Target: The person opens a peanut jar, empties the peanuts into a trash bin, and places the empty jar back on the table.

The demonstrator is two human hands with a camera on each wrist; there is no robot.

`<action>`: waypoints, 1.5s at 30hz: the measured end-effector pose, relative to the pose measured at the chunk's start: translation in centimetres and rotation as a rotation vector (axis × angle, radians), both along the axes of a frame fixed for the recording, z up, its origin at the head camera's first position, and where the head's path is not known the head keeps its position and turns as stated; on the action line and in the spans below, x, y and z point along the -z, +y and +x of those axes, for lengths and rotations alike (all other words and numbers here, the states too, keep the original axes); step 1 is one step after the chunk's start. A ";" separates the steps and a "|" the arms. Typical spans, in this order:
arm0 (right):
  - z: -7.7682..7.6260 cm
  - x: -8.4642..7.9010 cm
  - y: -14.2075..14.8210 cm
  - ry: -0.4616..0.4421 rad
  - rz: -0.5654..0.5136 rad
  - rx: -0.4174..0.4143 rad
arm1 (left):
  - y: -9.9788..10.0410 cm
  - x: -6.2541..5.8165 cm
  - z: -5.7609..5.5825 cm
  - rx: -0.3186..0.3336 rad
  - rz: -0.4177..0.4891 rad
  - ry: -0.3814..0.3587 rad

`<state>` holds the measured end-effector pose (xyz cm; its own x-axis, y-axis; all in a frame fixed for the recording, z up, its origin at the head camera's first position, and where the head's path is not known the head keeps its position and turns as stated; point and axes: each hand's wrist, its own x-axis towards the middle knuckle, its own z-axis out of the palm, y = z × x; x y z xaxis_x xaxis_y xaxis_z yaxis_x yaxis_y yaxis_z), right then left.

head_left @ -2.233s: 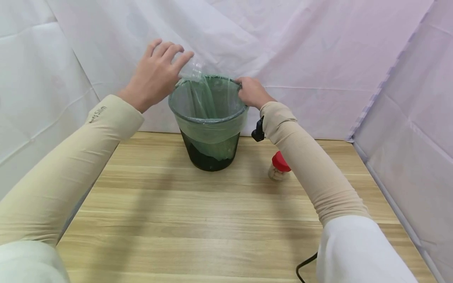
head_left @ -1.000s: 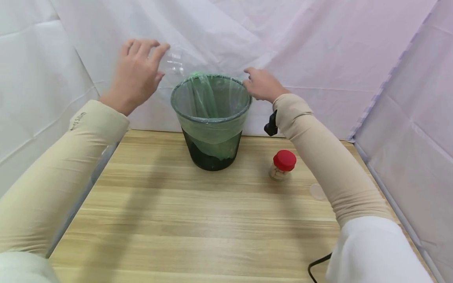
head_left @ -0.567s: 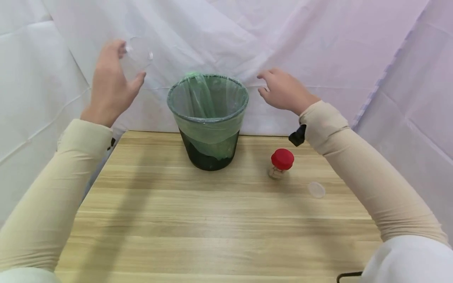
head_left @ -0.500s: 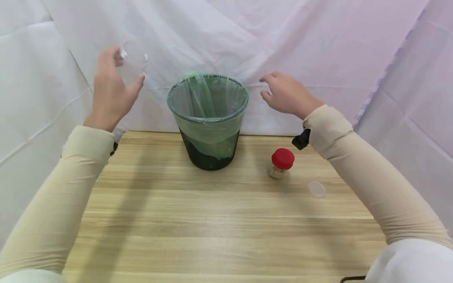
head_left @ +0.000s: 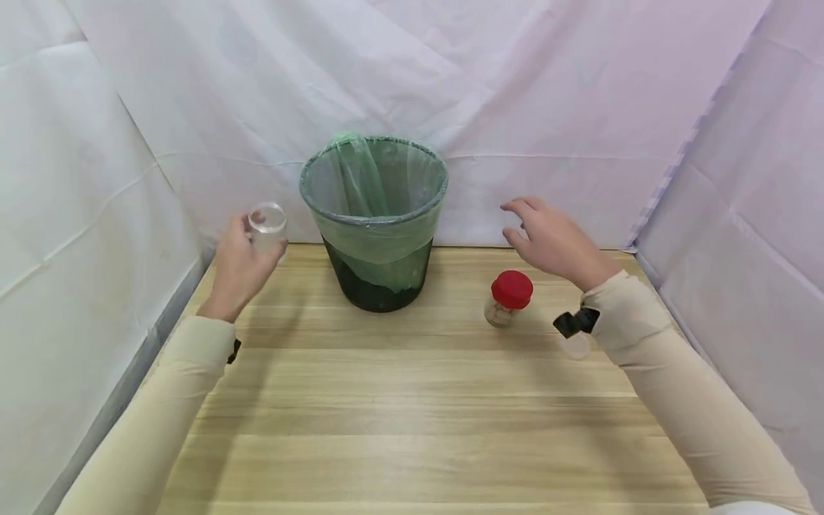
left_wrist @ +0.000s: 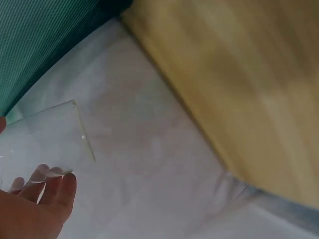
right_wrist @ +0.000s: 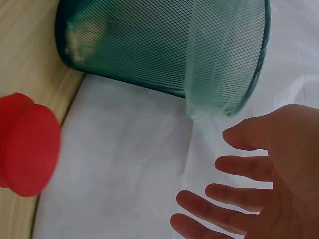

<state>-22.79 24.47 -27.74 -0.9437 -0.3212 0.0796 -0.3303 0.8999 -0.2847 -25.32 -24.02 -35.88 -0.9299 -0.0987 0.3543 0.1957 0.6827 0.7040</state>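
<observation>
My left hand (head_left: 239, 270) grips a clear, see-through jar (head_left: 268, 227) by its sides, its round rim facing up. The jar is left of the bin, a little above the table's back left; the left wrist view shows its transparent wall (left_wrist: 42, 134) between thumb and fingers (left_wrist: 65, 194). A black mesh bin (head_left: 380, 282) with a green plastic bag (head_left: 386, 232) over its rim stands at the back middle. My right hand (head_left: 556, 242) hovers in the air to the right of the bin, fingers spread and holding nothing. Below it stands a jar with a red lid (head_left: 512, 289) and pale pieces inside.
A translucent round disc (head_left: 576, 347) lies on the wooden table (head_left: 386, 400) near my right wrist, partly covered by a black wrist device (head_left: 576, 323). White cloth (head_left: 547, 86) hangs behind the table and along both sides.
My left hand has tilted the clear jar back upright from over the bin, moved it left and lowered it. My right hand has let go of the bin's rim and moved right and down.
</observation>
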 end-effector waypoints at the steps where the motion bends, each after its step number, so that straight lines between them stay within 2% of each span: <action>1: 0.3 0.5 0.2 -0.009 -0.005 0.000 | 0.0 0.8 0.2 0.013 0.002 -0.021; 5: 1.5 2.3 1.0 -0.032 -0.027 -0.004 | -0.1 3.2 1.1 0.044 0.015 -0.070; 9: 2.6 3.6 1.4 -0.047 -0.044 -0.005 | -0.2 4.8 1.7 0.054 0.029 -0.118; 15: 3.5 4.8 2.0 -0.069 -0.049 0.009 | -0.5 6.3 2.3 0.071 0.005 -0.167; 23: 3.6 5.4 2.7 -0.082 -0.043 0.026 | -1.3 7.4 2.7 0.083 0.002 -0.232; 30: 3.3 5.3 2.9 -0.094 -0.034 0.022 | -1.6 6.9 2.7 0.100 -0.017 -0.296; 33: 3.2 5.2 2.9 -0.087 -0.034 0.008 | -1.6 6.2 2.5 0.090 -0.015 -0.304; 35: 3.2 5.1 2.8 -0.085 -0.031 0.006 | -1.5 5.6 2.4 0.074 -0.016 -0.282; 38: 3.2 5.1 2.7 -0.089 -0.028 0.004 | -1.0 4.5 2.4 0.050 -0.031 -0.203; 41: 3.2 5.2 2.5 -0.096 -0.023 0.005 | 0.1 3.3 2.8 0.040 -0.083 -0.086; 45: 3.1 5.5 2.3 -0.099 -0.009 -0.008 | 2.1 2.0 3.6 0.054 -0.130 0.062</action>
